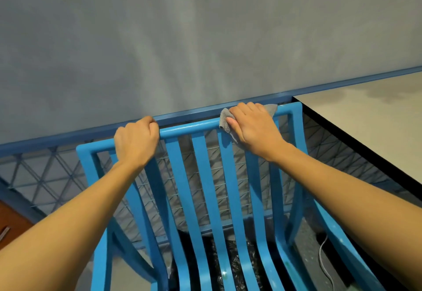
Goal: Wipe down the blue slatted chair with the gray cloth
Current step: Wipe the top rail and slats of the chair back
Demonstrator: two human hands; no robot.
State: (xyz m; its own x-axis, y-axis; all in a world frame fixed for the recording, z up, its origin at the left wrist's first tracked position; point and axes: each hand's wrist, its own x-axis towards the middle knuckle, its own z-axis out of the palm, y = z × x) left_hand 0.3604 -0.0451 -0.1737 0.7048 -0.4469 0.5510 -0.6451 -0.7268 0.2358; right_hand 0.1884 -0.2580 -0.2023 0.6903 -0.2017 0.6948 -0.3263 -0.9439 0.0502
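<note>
The blue slatted chair (206,176) fills the middle of the view, its backrest facing me with several vertical slats under a rounded top rail. My left hand (137,139) grips the top rail left of centre, fingers curled over it. My right hand (253,125) presses the gray cloth (225,119) against the top rail toward the right corner. The cloth wraps over the rail; one corner sticks out left of my thumb and another past my fingers on the right. Most of the cloth is hidden under my palm.
A gray wall (182,39) rises right behind the chair, with a blue metal railing and wire mesh (45,169) along its base. A pale tabletop with a dark edge (365,117) stands at the right. A white cable (324,265) lies on the floor.
</note>
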